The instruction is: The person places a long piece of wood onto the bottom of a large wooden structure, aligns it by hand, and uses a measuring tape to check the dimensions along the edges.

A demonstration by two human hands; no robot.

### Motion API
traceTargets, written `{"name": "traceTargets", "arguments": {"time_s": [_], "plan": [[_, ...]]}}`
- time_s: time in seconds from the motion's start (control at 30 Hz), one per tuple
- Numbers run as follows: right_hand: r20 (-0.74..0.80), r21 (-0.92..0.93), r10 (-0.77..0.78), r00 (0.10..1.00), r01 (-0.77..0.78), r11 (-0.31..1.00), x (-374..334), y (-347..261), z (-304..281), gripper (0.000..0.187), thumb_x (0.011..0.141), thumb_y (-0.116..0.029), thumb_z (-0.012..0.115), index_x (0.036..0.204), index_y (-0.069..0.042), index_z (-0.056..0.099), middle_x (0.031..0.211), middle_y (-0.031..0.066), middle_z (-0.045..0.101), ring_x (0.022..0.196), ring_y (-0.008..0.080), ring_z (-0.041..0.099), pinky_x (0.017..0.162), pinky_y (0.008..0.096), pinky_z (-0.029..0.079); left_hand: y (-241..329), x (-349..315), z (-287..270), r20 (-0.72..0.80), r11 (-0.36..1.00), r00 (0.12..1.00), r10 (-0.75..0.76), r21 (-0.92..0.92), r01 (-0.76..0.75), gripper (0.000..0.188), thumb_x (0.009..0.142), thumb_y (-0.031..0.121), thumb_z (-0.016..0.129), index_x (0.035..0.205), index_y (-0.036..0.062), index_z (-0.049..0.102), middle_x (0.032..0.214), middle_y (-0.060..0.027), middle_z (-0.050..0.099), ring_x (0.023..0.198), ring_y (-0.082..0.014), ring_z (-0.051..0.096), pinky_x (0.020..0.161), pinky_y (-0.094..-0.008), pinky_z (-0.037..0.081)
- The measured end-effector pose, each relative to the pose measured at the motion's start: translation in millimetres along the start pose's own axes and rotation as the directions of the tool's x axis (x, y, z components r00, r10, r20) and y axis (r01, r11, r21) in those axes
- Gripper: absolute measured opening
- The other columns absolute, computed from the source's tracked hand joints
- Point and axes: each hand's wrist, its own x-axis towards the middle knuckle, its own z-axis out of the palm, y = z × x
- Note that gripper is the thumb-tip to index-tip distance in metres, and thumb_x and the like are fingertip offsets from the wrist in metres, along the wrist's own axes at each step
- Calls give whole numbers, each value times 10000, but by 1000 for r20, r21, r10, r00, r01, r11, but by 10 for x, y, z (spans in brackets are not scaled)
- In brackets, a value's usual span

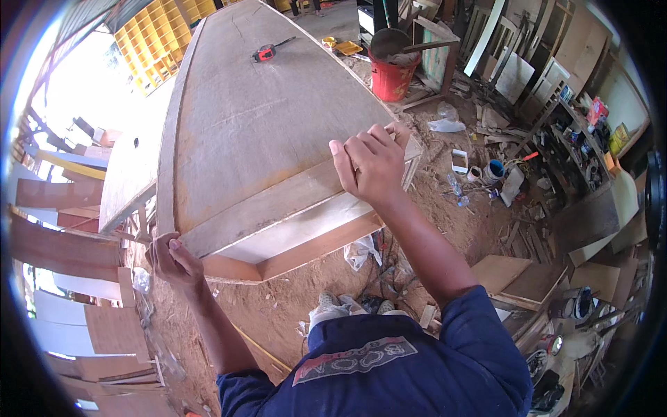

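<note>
A long wooden cabinet (240, 132) lies in front of me, its broad plywood face up and framed by raised edge strips. Its near end shows a white inner panel and a brown board below. At the near left corner, my left hand (175, 263) is closed around the edge, fingers curled over it. My right hand (375, 161) grips the near right corner, with the thumb lying over the top and the fingertips partly hidden. Farther up the face rests a red and black tape measure (265, 53).
A red bucket (392, 78) with a dark pan on it stands beyond the cabinet's right side. Scrap wood, a blue can (494, 170) and plastic bags litter the dirt floor. Boards (66, 240) are stacked at left; a cluttered shelf (590, 149) stands at right.
</note>
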Motion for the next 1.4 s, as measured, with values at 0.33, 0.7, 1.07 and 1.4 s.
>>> {"name": "traceTargets", "arguments": {"time_s": [0.33,0.7,1.07,1.4], "plan": [[104,38,92,990,-96,995,-8,-15,38,291,965,-289,798,773,-130,648,738,32,594,788,258,573,917,468,388,-49,40,3,174,993,983,-65,-89,81,312,1067,224,554,938,-21,698,814,-192,657,752,-406,638,719,-496,489],[135,21,8,991,-11,1000,81,-10,56,357,982,-355,780,752,-137,613,758,38,595,802,258,551,913,483,370,29,122,0,260,986,959,-116,-85,142,293,1029,213,570,981,-31,725,836,-216,693,786,-414,678,736,-510,511],[93,-10,-105,990,107,994,49,-23,25,381,983,-420,760,762,-128,657,767,38,610,827,246,578,940,490,377,-61,95,33,189,990,977,-97,-86,115,285,1072,200,561,983,-7,734,800,-143,695,724,-296,670,687,-426,519],[238,-3,130,962,-133,991,131,-131,232,677,1057,-641,592,1345,-38,702,1411,259,626,1412,423,499,1246,617,260,-42,165,119,387,996,919,-79,2,85,338,1052,256,630,1221,-11,750,1145,-231,767,1112,-414,712,1003,-521,537]]}}
